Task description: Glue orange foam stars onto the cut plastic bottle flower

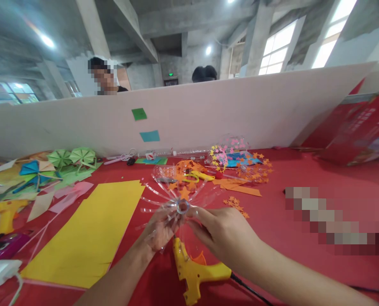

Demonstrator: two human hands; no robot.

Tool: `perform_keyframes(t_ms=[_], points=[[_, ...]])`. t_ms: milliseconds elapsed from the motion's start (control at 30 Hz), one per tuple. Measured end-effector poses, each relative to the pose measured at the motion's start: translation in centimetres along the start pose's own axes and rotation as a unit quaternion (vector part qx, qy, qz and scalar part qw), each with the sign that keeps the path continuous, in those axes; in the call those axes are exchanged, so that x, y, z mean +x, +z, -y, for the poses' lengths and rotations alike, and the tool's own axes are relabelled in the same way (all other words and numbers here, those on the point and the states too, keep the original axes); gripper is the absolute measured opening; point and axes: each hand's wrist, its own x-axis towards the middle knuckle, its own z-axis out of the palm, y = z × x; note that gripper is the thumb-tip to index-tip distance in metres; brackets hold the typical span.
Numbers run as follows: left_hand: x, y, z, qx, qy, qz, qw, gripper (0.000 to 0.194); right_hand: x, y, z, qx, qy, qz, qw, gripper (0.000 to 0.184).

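Between my hands is a clear plastic bottle top (183, 205) cut into long strips that fan outward, its round neck facing me. My left hand (164, 225) grips it from the left and below. My right hand (223, 225) pinches it by the neck from the right; its fingertips are partly hidden. An orange paper star (184, 193) shows against the strips just above the neck. Below the hands, a yellow glue gun (195, 272) lies on the red tabletop (281, 263), its black cord running off to the lower right.
A yellow paper sheet (90, 229) lies left, near another yellow glue gun (10, 214) and folded green paper shapes (82, 156). Loose orange stars (235, 204) and a star-covered clear piece (255, 170) are beyond my right hand. A white partition (183, 112) stands behind; people are beyond it.
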Motion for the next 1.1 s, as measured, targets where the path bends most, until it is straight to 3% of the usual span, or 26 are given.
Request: perform_keyframes(t_ms=[300,600,667,800,933,1100], points=[[0.2,-0.6,-0.4,-0.017,0.005,0.002,1.000,0.034,0.1,-1.2,0.2,-0.050,-0.041,-0.065,0.996,0.028],[0.2,-0.5,-0.6,-0.027,0.003,-0.010,1.000,0.024,0.9,-4.8,0.5,0.103,-0.037,-0.138,0.984,0.013],[0.1,-0.4,-0.7,-0.029,0.003,-0.003,1.000,0.019,1.3,-4.9,0.3,0.127,-0.048,-0.121,0.983,0.014],[0.0,-0.1,-0.5,-0.027,0.004,0.003,1.000,0.019,1.3,-3.2,-0.2,0.113,-0.012,-0.036,0.993,0.015],[0.0,0.0,-0.2,-0.019,0.006,0.014,1.000,0.016,0.7,-0.6,-0.6,0.018,0.036,-0.005,0.999,0.020],[0.0,0.0,0.0,-0.005,0.006,0.043,0.999,0.029,0.4,1.2,-1.2,-0.023,0.022,0.004,0.999,0.026]])
